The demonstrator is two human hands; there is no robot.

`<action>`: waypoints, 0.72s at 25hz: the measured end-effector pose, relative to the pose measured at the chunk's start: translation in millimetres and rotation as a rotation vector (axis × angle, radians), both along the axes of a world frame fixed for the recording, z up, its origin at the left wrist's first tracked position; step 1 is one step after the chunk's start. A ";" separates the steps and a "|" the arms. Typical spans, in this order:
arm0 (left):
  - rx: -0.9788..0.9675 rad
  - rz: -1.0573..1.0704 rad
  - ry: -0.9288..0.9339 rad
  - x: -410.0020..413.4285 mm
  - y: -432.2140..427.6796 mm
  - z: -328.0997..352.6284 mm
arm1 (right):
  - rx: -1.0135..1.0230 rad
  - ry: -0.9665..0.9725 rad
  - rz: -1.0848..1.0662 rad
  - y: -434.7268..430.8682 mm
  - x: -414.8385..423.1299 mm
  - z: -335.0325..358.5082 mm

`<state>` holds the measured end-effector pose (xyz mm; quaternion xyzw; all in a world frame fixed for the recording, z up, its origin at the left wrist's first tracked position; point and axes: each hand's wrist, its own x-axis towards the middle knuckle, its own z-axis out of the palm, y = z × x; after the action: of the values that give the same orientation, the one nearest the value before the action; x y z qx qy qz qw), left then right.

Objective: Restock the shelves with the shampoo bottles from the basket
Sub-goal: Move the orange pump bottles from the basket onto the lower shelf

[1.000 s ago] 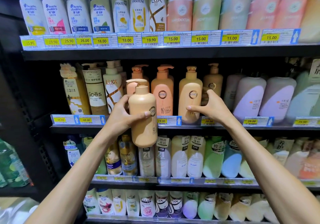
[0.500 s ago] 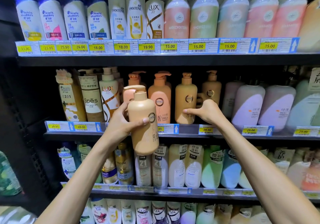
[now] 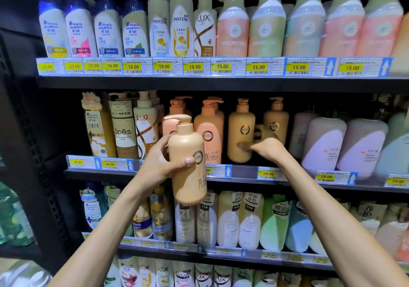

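The left hand [image 3: 159, 162] holds a tan pump bottle [image 3: 188, 160] roughly upright in the air just in front of the middle shelf [image 3: 243, 172], its fingers [image 3: 162, 139] wrapped round the back and the thumb clamped across the label; the basket is out of view. The right hand [image 3: 265, 147] reaches into the shelf, thumb pressed on the lower front of a matching shelved bottle [image 3: 240, 129] and fingers [image 3: 262, 131] curled round its right side, in the gap between it and a rear bottle [image 3: 275, 120]. The step in hand looks like clearing a slot: shifting stock so the new bottle can join its own tan row, right of the pink bottles [image 3: 208, 131] and left of the lilac bottles [image 3: 323, 140]. To do it well, the right hand should slide the shelved bottle on its base rather than tip it, since these tall pump bottles stand close and one knock could topple the neighbours. The held bottle should go in base first, kept upright, with its pump head [image 3: 178, 118] passing under the shelf above, then be turned so the logo faces out and lines up over the price tag [image 3: 268, 173]. The left grip sits at mid-body, which suits a steady placement; letting go should wait until the base sits flat on the shelf.
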<state>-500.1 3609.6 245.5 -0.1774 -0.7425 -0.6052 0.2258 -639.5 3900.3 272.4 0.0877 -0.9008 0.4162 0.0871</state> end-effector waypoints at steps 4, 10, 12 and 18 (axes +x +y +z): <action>-0.023 -0.060 -0.011 7.4 1.0 7.1 | -0.168 0.197 -0.025 8.6 22.1 0.7; -0.118 -0.174 0.012 20.3 10.6 25.5 | -0.511 0.241 0.315 3.7 96.1 -24.5; -0.160 -0.211 0.029 22.2 19.0 34.0 | -0.517 0.093 0.495 -3.7 118.1 -41.7; -0.204 -0.360 -0.004 27.6 48.1 47.7 | -0.614 -0.052 0.697 -25.4 154.2 -65.8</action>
<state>-472.5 3657.7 293.2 -0.3281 -0.7567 -0.5577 0.0933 -485.2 3874.9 206.6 0.3448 -0.6545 0.6702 -0.0585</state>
